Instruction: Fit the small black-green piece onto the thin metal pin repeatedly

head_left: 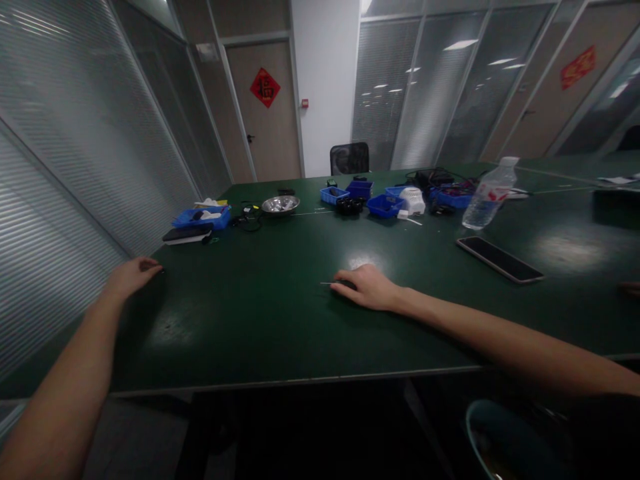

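Note:
My right hand point(367, 287) rests on the green table, its fingers closed round what looks like a small screwdriver point(326, 283). The thin metal shaft points left and its dark handle is mostly hidden by my fingers. Over at the table's left side, my left hand point(134, 275) is closed in a pinch. A tiny dark spot shows at its fingertips, too small to name. Nearest to that hand is a dark notebook-like block point(187, 235) with a pale edge.
Blue trays point(225, 220) and a shiny metal bowl point(281, 205) stand at the back of the table point(250, 333). Further right are blue bins point(385, 207), cables point(433, 179), a water bottle point(490, 197) and a smartphone point(500, 259). A bucket point(473, 427) stands below the front edge.

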Tool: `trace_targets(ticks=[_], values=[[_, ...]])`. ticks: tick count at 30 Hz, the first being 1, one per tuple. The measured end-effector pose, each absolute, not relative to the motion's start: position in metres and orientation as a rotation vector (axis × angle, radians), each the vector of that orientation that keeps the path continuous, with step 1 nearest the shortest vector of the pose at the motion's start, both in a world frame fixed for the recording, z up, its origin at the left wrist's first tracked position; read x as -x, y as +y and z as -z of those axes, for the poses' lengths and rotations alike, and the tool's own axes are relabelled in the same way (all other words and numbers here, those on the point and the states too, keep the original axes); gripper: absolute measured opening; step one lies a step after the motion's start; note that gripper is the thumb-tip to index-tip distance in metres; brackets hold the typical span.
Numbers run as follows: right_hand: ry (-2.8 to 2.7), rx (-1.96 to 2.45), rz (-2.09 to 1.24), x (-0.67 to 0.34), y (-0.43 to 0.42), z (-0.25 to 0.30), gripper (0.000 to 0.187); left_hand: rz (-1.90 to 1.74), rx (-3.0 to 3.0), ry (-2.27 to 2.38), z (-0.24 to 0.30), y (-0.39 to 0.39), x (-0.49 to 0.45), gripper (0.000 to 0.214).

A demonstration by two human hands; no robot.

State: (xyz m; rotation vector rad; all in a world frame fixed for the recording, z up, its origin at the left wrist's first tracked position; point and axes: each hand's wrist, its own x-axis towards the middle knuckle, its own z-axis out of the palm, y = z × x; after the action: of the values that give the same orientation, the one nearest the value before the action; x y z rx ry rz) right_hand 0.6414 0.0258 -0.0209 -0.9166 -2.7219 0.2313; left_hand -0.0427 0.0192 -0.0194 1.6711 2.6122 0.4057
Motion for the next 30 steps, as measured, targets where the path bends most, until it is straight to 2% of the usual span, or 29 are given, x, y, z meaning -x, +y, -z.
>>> trace_targets(ticks=[8, 19, 30], values=[[-2.713, 0.919, -0.246, -0.642, 0.026, 0.022, 0.052, -0.221, -1.565, 2.752, 0.010, 0.008, 0.035, 0.041], [-2.713, 0.940, -0.186, -0.641, 0.026, 0.022, 0.051, -0.170, -1.475, 2.862, 0.007, 0.005, 0.021, 0.051], [-2.722, 0.952, -0.212, -0.641, 0.026, 0.020, 0.052, -0.188, -1.558, 2.888, 0.017, 0.017, 0.022, 0.040]])
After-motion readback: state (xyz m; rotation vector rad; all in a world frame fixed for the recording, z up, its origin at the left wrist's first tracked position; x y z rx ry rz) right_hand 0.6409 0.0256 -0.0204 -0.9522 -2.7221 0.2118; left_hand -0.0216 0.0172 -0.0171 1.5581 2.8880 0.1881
